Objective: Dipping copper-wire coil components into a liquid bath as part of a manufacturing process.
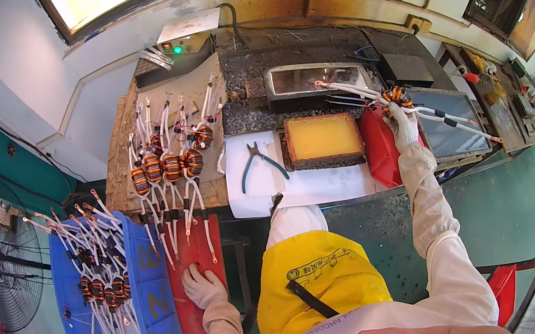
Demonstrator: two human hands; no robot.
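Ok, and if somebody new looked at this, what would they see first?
Probably the bright yellow cloth at the bottom middle, then the blue crate at lower left. Higher up, near the centre, is a yellow rectangle in a brown frame; to its right, the gloved right hand holds a striped coil with white wires.

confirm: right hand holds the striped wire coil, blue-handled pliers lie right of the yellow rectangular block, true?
Wrong side: the head view shows the blue-handled pliers left of the yellow rectangular block. The right hand holds the striped wire coil.
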